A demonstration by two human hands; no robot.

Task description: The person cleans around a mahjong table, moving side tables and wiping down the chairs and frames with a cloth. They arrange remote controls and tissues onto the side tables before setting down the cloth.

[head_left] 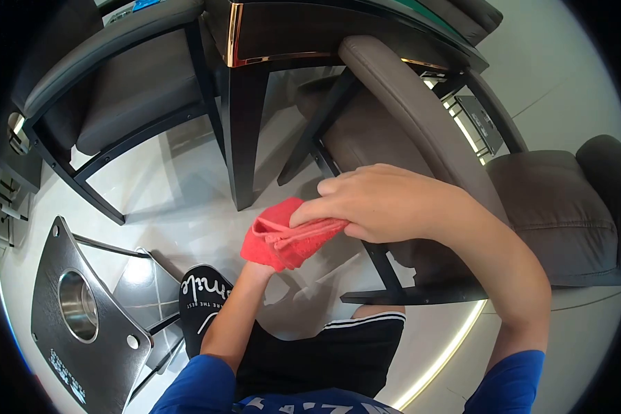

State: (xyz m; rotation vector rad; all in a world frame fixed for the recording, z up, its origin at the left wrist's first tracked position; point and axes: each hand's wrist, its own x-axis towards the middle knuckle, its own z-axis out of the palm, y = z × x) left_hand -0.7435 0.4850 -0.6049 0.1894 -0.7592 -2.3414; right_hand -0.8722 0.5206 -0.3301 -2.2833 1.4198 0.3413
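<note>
A red cloth point(298, 243), folded and bunched up, is held in front of me at the middle of the head view. My right hand point(355, 202) reaches in from the right and is closed on the cloth's upper right edge, with thumb and fingers pinching it. From below, my left hand point(261, 269) goes into the cloth, which covers it nearly to the wrist. Its fingers are hidden, so their pose does not show.
A dark table point(283, 31) with a thick leg point(243, 138) stands ahead. One padded chair point(145, 83) is at the left, another point(421, 124) close by my right forearm. At lower left is a dark stand point(45, 303) with a round metal-lined hole; a black slipper point(201, 290) lies beside it.
</note>
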